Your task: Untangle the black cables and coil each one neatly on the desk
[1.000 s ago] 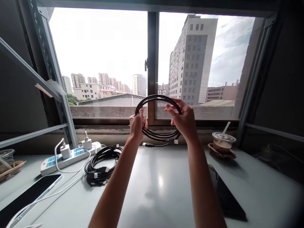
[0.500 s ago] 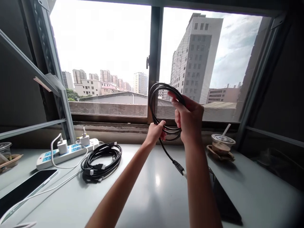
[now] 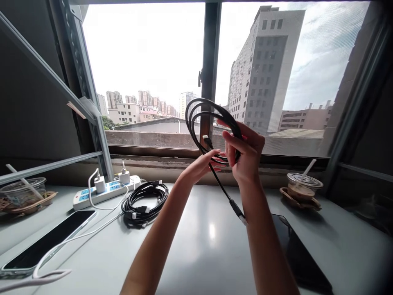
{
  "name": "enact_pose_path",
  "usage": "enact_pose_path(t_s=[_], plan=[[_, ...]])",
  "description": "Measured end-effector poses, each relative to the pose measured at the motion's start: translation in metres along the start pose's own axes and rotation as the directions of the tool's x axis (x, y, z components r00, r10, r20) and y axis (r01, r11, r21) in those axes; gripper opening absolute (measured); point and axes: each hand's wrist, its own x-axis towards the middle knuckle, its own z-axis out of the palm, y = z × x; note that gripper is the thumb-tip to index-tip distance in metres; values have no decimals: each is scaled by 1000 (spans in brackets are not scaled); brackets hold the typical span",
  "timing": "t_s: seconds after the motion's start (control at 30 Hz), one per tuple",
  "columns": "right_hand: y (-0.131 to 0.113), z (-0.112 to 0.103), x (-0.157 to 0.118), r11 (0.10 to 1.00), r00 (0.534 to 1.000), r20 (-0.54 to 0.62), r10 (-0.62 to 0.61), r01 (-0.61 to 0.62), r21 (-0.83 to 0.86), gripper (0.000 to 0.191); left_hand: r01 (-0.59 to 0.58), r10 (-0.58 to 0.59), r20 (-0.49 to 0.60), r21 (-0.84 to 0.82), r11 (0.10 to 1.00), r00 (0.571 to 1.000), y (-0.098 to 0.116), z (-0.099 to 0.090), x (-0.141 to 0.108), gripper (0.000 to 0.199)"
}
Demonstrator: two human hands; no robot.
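A black cable [image 3: 190, 123] with flat rectangular metal-tipped plugs hangs in several loose loops above the table. My right hand [image 3: 246, 149] is closed around the right side of the loops. One plug [image 3: 207, 141] shows inside the coil, near my left fingertips. The other end hangs down, its plug [image 3: 237, 209] beside my right forearm. My left hand [image 3: 201, 166] is at the bottom of the coil with its fingers stretched out and apart; it seems to touch the loops without gripping them. Several more black cables [image 3: 144, 203] lie coiled together on the table to the left.
A white power strip [image 3: 106, 192] with two plugged-in chargers stands at the back left. A phone [image 3: 50, 241] and a white cord [image 3: 82, 235] lie in front. A dark tablet-like slab [image 3: 302, 258] lies right. Lidded cups stand at far left [image 3: 24, 192] and right [image 3: 302, 184].
My left hand has loosened from a grip on the cable to stretched fingers. The loops have spread wider, and a plug now shows inside them. The view has shifted slightly left.
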Motion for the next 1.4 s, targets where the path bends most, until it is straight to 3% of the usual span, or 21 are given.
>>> enact_pose_path(t_s=[0.1, 0.17, 0.23, 0.33, 0.4, 0.47, 0.73, 0.83, 0.97, 1.13, 1.2, 1.3, 1.4], plan=[[25, -2, 4, 994, 992, -123, 42, -29, 105, 28, 48, -52, -18, -186, 981, 998, 2, -1, 8, 34], [47, -5, 7, 985, 965, -237, 111, -75, 153, 25, -67, 42, -130, -195, 978, 991, 2, -6, 12, 41], [66, -9, 9, 983, 944, -281, 170, -144, 113, 20, -194, 173, -207, -85, 977, 963, 2, -13, 13, 43], [77, -18, 12, 984, 937, -304, 173, -180, 3, 22, -319, 369, -279, 208, 925, 887, 7, -22, 9, 39], [72, -23, 13, 986, 948, -297, 117, -145, -76, 32, -337, 466, -261, 416, 845, 845, 14, -28, 5, 30], [64, -24, 13, 979, 974, -221, 51, -92, -180, 41, -325, 506, -212, 553, 768, 836, 20, -33, 1, 22], [61, -24, 14, 884, 988, 0, -155, 139, -447, 34, -271, 351, -14, 605, 749, 936, 33, -43, -7, 29], [63, -27, 13, 909, 990, 136, -47, 99, -406, 26, -297, 336, 50, 604, 740, 940, 36, -46, -9, 37], [57, -29, 10, 918, 966, 213, 146, -52, -393, 33, -300, 297, 101, 568, 767, 950, 41, -50, -9, 31], [48, -23, 9, 963, 864, 426, 269, -229, -144, 36, -304, 355, 7, 530, 791, 935, 45, -45, -11, 31], [46, -21, 10, 964, 856, 445, 262, -255, -78, 40, -288, 349, -35, 493, 821, 937, 47, -42, -12, 40], [43, -22, 10, 988, 896, 421, 143, -105, -112, 45, -218, 292, -130, 404, 889, 948, 48, -39, -14, 50], [40, -25, 9, 969, 886, 460, 56, 63, -240, 52, -103, 182, -247, 302, 948, 952, 49, -38, -13, 52]])
